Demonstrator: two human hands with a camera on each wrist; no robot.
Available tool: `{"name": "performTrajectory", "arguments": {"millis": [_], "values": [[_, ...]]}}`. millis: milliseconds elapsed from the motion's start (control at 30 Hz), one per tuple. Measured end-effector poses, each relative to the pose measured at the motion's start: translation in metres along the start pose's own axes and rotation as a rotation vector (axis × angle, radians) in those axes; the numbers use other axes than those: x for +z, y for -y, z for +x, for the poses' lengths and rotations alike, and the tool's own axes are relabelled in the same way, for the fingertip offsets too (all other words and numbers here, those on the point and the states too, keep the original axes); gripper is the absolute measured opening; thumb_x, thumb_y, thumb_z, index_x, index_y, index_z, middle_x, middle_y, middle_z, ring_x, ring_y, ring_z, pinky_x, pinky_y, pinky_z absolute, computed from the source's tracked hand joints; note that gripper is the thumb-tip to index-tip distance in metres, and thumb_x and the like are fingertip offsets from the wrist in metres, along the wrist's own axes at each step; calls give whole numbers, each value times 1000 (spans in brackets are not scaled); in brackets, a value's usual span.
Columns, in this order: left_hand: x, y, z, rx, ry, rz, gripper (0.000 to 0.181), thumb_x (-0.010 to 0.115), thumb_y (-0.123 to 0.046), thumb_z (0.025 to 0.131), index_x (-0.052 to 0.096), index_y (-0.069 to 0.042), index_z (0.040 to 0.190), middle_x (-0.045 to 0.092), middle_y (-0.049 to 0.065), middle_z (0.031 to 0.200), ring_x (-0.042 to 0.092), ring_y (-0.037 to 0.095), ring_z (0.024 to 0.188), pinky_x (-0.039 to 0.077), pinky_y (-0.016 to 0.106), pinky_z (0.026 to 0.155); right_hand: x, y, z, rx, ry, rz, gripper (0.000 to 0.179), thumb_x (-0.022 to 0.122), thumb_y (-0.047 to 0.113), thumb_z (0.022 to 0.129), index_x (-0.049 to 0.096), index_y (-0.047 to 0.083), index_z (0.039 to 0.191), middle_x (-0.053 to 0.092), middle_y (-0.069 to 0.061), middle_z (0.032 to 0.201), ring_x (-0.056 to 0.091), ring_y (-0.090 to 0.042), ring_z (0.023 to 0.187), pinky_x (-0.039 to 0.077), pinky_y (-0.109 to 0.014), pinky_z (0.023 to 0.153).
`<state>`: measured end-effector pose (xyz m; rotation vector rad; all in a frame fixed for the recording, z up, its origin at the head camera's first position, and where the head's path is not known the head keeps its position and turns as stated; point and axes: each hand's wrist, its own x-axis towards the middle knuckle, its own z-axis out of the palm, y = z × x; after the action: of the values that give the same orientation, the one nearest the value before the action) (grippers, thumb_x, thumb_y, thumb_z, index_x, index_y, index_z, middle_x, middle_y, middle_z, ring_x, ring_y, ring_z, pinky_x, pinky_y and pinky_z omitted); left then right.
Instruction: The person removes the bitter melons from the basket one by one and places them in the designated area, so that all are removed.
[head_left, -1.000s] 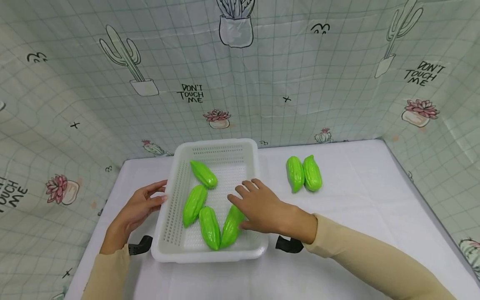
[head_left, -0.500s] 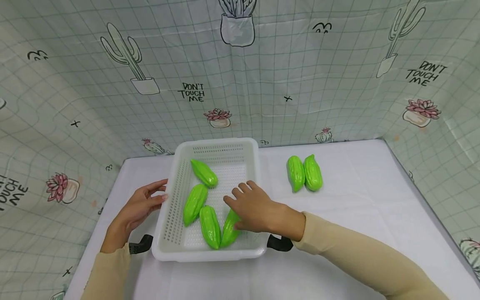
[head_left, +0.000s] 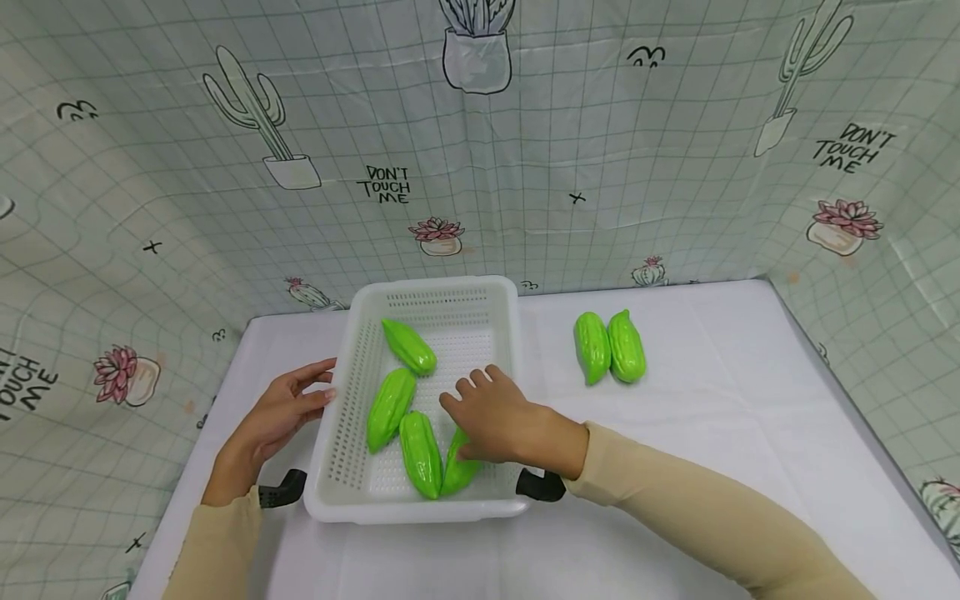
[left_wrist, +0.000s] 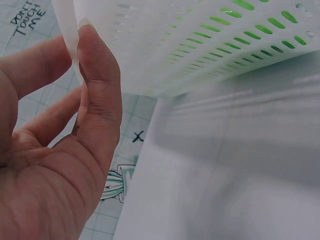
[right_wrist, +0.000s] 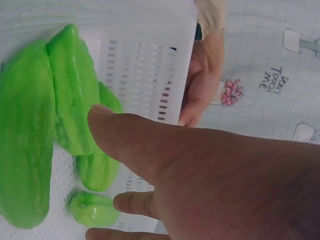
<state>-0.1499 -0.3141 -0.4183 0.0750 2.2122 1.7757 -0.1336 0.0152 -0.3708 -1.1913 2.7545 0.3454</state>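
A white plastic basket (head_left: 405,513) with perforated sides stands on the table, several glossy green ridged gourds (head_left: 420,454) inside it. My left hand (head_left: 279,417) holds the basket's left side; in the left wrist view the thumb (left_wrist: 100,75) and fingers pinch its rim. Over the right half of the basket is my right hand (head_left: 491,421), fingers spread and loosely bent, nothing gripped. It partly hides the rightmost gourd (head_left: 459,471) in the head view. In the right wrist view its thumb (right_wrist: 125,132) overlaps a gourd (right_wrist: 75,90).
Two more green gourds (head_left: 609,347) lie side by side on the white tablecloth (head_left: 705,375), right of the basket. A cactus-printed curtain (head_left: 525,150) surrounds the table at the back and sides. Black straps (head_left: 540,485) sit by both wrists.
My right hand has drifted left and slightly down inside the basket area, covering the rightmost gourd from a new angle. The left hand, basket and gourds stay where they were.
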Motion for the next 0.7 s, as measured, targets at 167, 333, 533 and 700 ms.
{"name": "performTrajectory", "arguments": {"millis": [167,333,533,700], "values": [[0,1,0,0,4,-6,69,63,-3,105,26,10,162,54,6,125,69,7,100,61,25,87,1,3,6,10,35,22,68,76,62,91,63,17,141,66,-5,133,58,-24,126,45,-39,109],[0,1,-1,3,5,-16,69,63,-3,105,26,10,162,55,5,125,69,7,100,61,25,86,3,6,10,21,58,36,67,77,61,91,64,16,140,65,-6,134,59,-25,126,45,-40,110],[-1,1,0,8,5,-14,68,62,-3,105,27,10,162,54,5,125,69,7,101,61,25,86,7,6,14,31,71,55,69,76,61,92,65,15,141,66,-8,137,58,-27,129,45,-42,112],[-1,2,0,11,10,-19,68,62,-3,106,26,10,162,54,5,125,69,7,101,60,24,87,8,6,16,58,82,49,68,76,61,91,67,15,140,69,-8,134,60,-27,128,47,-43,110]]}}
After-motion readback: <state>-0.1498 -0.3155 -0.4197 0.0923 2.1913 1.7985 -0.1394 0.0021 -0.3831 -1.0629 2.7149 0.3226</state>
